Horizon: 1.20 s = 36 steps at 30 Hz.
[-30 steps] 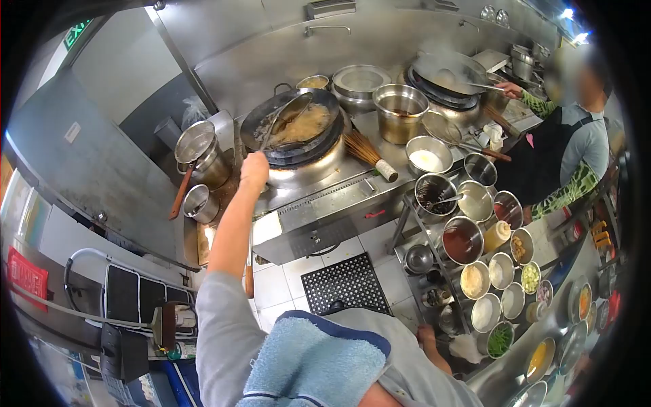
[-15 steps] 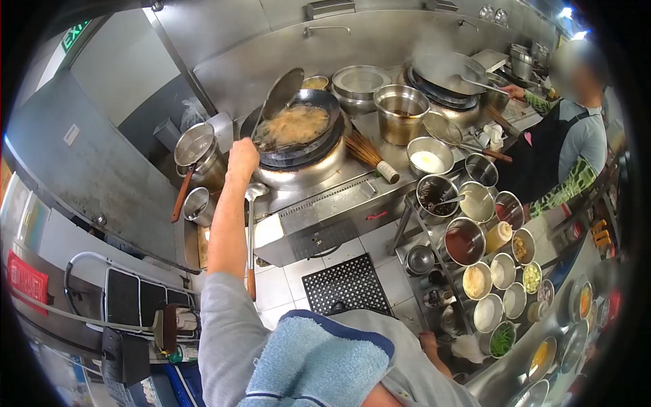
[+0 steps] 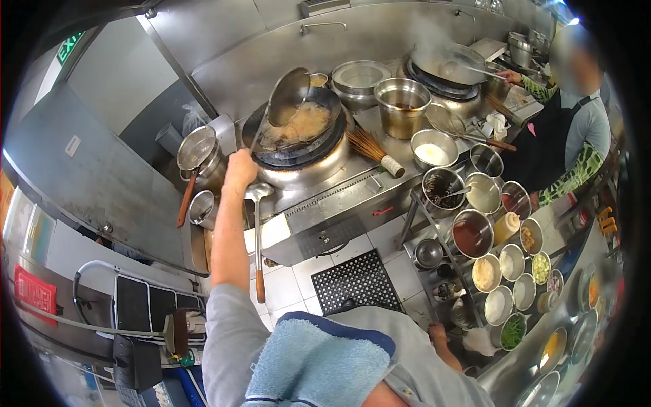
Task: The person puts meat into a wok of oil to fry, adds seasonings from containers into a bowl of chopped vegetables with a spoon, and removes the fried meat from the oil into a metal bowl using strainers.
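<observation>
My left hand [image 3: 241, 169] is closed round the handle of a wide perforated skimmer [image 3: 290, 91]. The skimmer's bowl is tilted above the left side of a dark wok [image 3: 329, 100], where bubbling oil with golden food [image 3: 305, 125] shows. Below my left hand, a long-handled ladle [image 3: 258, 224] with a wooden grip end lies across the counter's front edge. My right hand [image 3: 437, 332] hangs low beside the metal rack; its fingers are too small and shadowed to make out.
Left of the wok, a strainer [image 3: 196, 146] rests on a pot. A bamboo brush [image 3: 376, 152] and a deep pot [image 3: 401, 102] stand to the right. Several ingredient tins, including red sauce [image 3: 472, 233], fill the rack. At another steaming wok [image 3: 451, 64], a co-worker [image 3: 580, 129] holds a ladle.
The skimmer has turned, its bowl now facing more toward me and lying further over the food. My view has shifted slightly. The co-worker's ladle has moved within the other wok.
</observation>
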Motion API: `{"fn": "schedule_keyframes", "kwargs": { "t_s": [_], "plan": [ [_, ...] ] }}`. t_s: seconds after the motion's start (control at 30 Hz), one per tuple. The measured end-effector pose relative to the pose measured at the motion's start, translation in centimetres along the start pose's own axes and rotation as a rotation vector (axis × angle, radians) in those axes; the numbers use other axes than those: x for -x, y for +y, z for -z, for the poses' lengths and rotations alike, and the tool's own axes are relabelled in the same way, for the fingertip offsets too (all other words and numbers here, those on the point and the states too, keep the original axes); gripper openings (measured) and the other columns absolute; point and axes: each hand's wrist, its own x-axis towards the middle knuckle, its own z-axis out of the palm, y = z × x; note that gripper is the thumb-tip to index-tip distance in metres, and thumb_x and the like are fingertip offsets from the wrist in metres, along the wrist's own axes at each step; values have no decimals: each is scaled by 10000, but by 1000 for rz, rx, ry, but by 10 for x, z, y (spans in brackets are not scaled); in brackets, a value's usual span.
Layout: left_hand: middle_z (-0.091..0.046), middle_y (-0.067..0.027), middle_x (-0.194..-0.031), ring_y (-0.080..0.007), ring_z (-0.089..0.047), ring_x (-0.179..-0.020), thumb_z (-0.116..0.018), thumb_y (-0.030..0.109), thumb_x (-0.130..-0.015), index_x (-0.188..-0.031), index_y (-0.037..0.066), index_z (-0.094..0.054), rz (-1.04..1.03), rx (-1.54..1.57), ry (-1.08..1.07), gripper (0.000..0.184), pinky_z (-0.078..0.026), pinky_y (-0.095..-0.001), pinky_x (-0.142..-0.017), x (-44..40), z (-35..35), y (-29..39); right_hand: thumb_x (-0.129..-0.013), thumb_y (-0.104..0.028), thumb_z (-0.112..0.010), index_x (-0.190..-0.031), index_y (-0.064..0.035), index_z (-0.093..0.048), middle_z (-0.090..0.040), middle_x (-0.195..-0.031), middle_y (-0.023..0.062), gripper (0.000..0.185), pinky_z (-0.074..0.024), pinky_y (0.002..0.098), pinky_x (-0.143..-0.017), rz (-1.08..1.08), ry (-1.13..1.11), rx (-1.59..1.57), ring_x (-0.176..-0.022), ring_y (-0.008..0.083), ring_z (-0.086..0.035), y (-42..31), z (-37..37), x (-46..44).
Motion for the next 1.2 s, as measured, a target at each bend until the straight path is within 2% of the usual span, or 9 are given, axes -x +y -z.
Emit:
{"fn": "schedule_keyframes", "kwargs": {
  "t_s": [0.23, 0.37, 0.47, 0.57, 0.6, 0.7, 0.8, 0.93, 1.2],
  "plan": [
    [-587, -278, -978, -418, -559, -959, -502, 44, -753, -938, -24, -607, 90, 42, -51, 223, -456, -443, -845, -23, -51, -31, -764, -37, -428, -1060, -37, -596, -611, -639, 161, 340, -472, 345, -445, 490, -124, 471, -515, 230, -608, 22, -16, -56],
    [-585, -298, -938, -420, -563, -938, -507, 41, -722, -919, -58, -597, 61, 67, 106, 238, -451, -447, -840, -23, -25, -56, -722, -56, -541, -854, -45, -651, -625, -712, 123, 172, -498, 338, -616, -82, -36, -164, -709, 204, -630, 7, -29, -46],
    [-599, -301, -886, -412, -584, -905, -497, 41, -724, -881, -97, -586, 107, 25, 164, 228, -472, -437, -800, -36, -36, -84, -756, -3, -486, -1001, -32, -596, -597, -656, 131, 270, -474, 381, -491, 241, -17, 182, -565, 236, -603, 20, -36, -48],
    [-607, -305, -817, -385, -629, -790, -477, 30, -726, -812, -105, -594, 321, 224, 10, 198, -505, -410, -725, -52, -51, -88, -731, -18, -476, -987, -47, -627, -610, -647, 150, 299, -478, 363, -486, 467, 89, 461, -534, 245, -611, 36, -47, -39],
    [-600, -312, -836, -333, -651, -623, -440, 11, -729, -879, -151, -550, 341, 311, -106, 247, -516, -394, -493, -54, -48, -83, -717, -33, -477, -967, -59, -648, -620, -648, 157, 304, -484, 349, -496, 501, 127, 517, -534, 246, -619, 42, -50, -34],
    [-567, -188, -661, -190, -524, -439, -456, -34, -740, -787, -153, -523, 418, 752, -275, 144, -409, -282, -365, -68, -82, -93, -726, -49, -494, -969, -56, -647, -630, -692, 154, 287, -499, 354, -529, 71, -72, 119, -622, 247, -645, 46, -67, -35],
    [-478, -89, -606, -107, -393, -405, -433, -106, -735, -783, -130, -485, 566, 1189, -474, 76, -308, -218, -341, -76, -95, -88, -745, -69, -502, -959, -47, -645, -642, -735, 151, 258, -504, 357, -538, -61, 61, -60, -630, 232, -647, 33, -84, 3],
    [-453, -98, -744, -65, -371, -442, -417, -174, -719, -874, -152, -414, 744, 1751, -503, 156, -271, -170, -352, -80, -99, -87, -786, -81, -473, -940, -30, -634, -637, -717, 134, 229, -498, 340, -499, 220, 120, 127, -550, 230, -624, 81, -123, -4],
    [-450, -111, -758, -61, -347, -439, -413, -161, -763, -863, -121, -391, 748, 1925, -405, 109, -269, -172, -351, -20, -51, -79, -853, -109, -412, -821, -5, -554, -578, -600, 117, 179, -463, 326, -421, 131, 36, -58, -473, 221, -579, 53, -91, 68]
  ]
}}
